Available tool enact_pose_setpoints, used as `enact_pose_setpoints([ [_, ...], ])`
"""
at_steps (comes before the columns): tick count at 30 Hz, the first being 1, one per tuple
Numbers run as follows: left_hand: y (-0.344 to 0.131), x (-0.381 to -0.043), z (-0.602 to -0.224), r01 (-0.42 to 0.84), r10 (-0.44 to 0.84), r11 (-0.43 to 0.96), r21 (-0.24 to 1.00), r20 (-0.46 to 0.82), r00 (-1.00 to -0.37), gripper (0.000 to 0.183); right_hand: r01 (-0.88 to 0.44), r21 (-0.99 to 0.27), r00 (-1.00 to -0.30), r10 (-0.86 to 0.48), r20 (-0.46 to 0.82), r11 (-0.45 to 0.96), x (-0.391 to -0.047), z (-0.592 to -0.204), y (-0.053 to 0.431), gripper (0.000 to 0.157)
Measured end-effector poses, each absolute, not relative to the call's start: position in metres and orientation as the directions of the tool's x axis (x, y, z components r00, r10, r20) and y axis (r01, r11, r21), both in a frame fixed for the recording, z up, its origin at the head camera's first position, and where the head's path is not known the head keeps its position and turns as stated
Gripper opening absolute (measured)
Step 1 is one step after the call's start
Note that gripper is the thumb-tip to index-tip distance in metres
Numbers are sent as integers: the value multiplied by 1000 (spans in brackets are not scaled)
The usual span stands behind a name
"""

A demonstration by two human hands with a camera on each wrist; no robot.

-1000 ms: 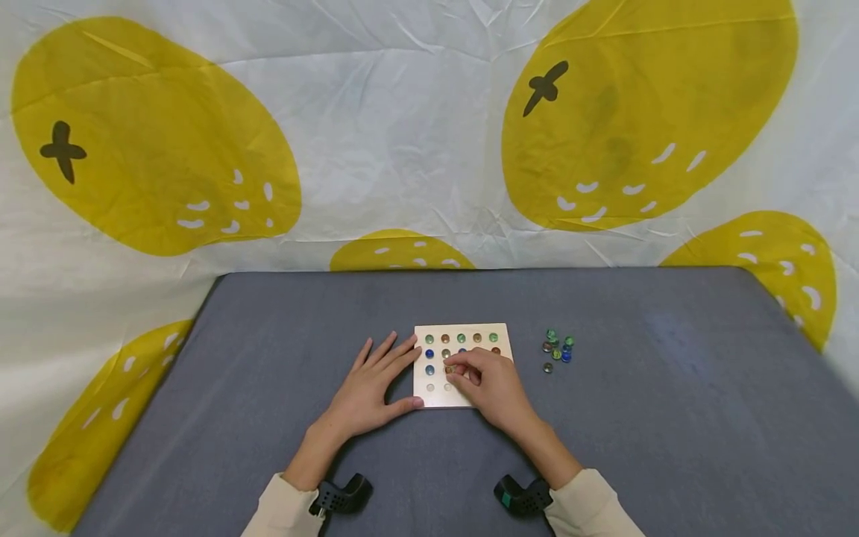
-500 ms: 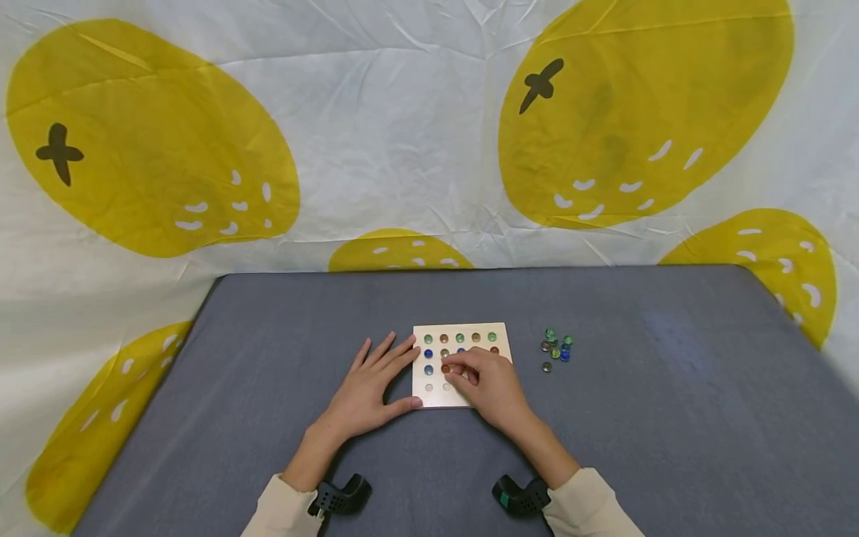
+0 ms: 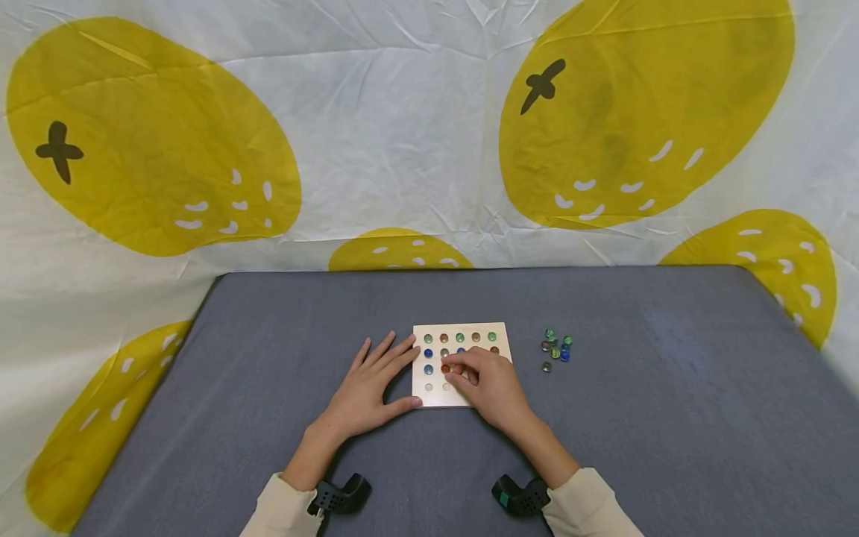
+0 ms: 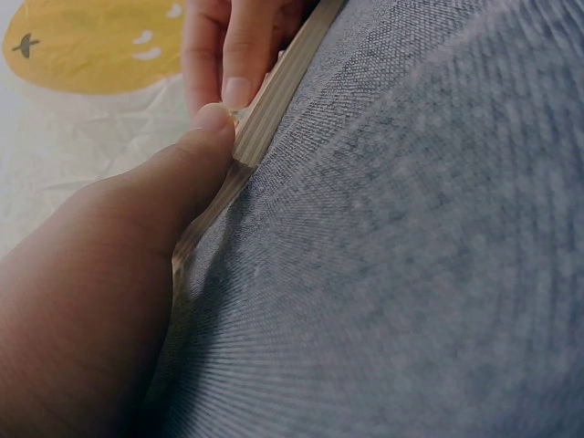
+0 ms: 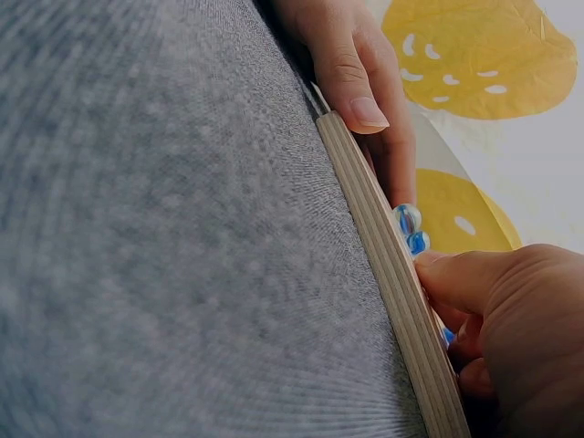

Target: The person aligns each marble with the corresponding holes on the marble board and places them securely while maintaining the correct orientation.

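A pale wooden board with rows of round hollows lies on the grey table, and glass marbles sit in its back rows. My left hand has its fingers spread against the board's left side, the thumb on the front left corner. Over the board, my right hand pinches an orange marble between thumb and index finger, in the third row beside a blue marble. That hand hides the board's right front part. In the right wrist view, the thumb touches the top near blue-streaked marbles.
Several loose marbles, green, blue and brownish, lie on the grey table right of the board. One brownish marble sits slightly apart. Behind the table hangs a white cloth with yellow fruit prints.
The marble at my right fingertips looked yellowish a second ago and shows orange now. Both hands have hardly moved, and the left stays against the board.
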State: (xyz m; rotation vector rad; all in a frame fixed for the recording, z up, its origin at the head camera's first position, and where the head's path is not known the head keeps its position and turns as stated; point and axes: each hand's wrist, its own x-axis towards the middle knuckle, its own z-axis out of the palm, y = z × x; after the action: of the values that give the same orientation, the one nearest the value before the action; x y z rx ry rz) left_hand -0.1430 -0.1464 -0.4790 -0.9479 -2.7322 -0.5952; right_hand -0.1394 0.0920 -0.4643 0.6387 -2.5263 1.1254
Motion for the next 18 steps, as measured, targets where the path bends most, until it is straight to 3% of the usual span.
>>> enact_pose_setpoints([
  [7, -147, -143, -478, 628, 549, 713, 312, 308, -777, 75, -520, -622, -848, -271, 454, 586, -140, -462, 91, 17],
  [18, -146, -142, -477, 624, 548, 714, 316, 302, -780, 76, -458, -744, -889, -272, 369, 487, -137, -448, 100, 19],
])
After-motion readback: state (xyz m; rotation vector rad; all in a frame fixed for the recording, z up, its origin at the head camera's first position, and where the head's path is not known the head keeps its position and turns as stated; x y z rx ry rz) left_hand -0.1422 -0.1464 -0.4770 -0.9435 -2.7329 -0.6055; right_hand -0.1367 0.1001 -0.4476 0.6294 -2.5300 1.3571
